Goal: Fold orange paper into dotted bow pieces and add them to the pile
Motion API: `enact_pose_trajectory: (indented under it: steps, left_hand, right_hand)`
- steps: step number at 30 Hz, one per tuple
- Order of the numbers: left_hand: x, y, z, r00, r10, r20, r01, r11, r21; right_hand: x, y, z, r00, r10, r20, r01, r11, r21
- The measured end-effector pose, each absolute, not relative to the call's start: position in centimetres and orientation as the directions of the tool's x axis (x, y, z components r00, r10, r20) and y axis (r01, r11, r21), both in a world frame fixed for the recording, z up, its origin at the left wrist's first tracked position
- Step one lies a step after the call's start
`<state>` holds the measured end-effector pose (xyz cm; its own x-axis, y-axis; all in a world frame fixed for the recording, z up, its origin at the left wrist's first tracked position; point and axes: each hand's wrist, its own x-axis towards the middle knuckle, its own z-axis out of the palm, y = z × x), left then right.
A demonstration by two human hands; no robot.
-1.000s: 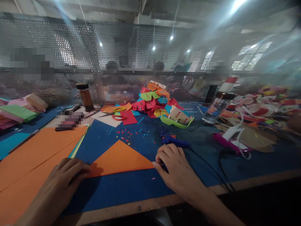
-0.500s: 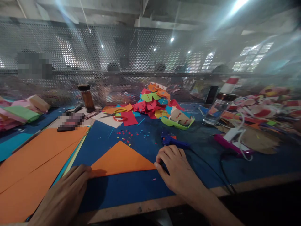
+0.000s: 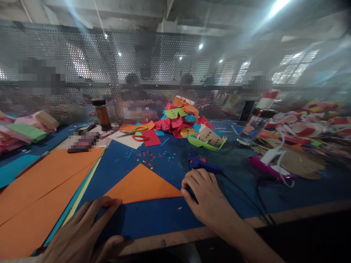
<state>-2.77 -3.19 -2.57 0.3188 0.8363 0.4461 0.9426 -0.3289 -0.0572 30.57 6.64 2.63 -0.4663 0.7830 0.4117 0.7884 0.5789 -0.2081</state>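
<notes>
A sheet of orange paper folded into a triangle (image 3: pixel 142 184) lies on the blue tabletop, its long edge facing me. My left hand (image 3: pixel 87 223) is at its left corner, fingertips pressing on the bottom edge and the thumb spread away from them. At the right corner, my right hand (image 3: pixel 204 193) has its fingers curled, with the thumb and index finger closed on the paper's tip. Just beyond that hand sits a blue glue gun (image 3: pixel 204 164) with a black cord.
A stack of large orange sheets (image 3: pixel 46 186) covers the left side. Scissors (image 3: pixel 139 133) rest on paper pieces, near scattered confetti. Behind stand a pile of folded coloured paper (image 3: pixel 178 118), a brown jar (image 3: pixel 101 115) and a glass bottle (image 3: pixel 253 128). A purple glue gun (image 3: pixel 263 166) lies right.
My left hand has slid right along the bottom edge of the folded paper, its index finger stretching out and its thumb coming away. My right hand stays at the right corner.
</notes>
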Motion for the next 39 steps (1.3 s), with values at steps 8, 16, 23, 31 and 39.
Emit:
enact_pose_trajectory:
  steps: [8,16,23,31,39]
  left_hand:
    - [-1.7,-3.2,-2.3,0.399,0.815,0.419,0.917,-0.37,-0.153]
    - [-0.4,-2.9,-0.4,0.471,0.724,0.504,0.881,-0.415,-0.227]
    - [0.4,-2.4,-0.2,0.493,0.707,0.508,0.865,-0.459,-0.2]
    - [1.4,-2.2,-0.5,0.482,0.712,0.51,0.87,-0.458,-0.182]
    - [2.2,-1.6,-0.5,0.527,0.687,0.501,0.847,-0.473,-0.243]
  right_hand:
    - [30.5,6.6,2.5,-0.469,0.781,0.412,0.79,0.58,-0.2]
    - [30.6,6.6,2.6,-0.466,0.788,0.402,0.794,0.573,-0.204]
    - [30.6,6.7,2.4,-0.471,0.777,0.417,0.787,0.584,-0.198]
    - [30.5,6.6,2.5,-0.466,0.776,0.426,0.79,0.581,-0.195]
    - [30.5,6.6,2.5,-0.459,0.78,0.424,0.79,0.577,-0.206]
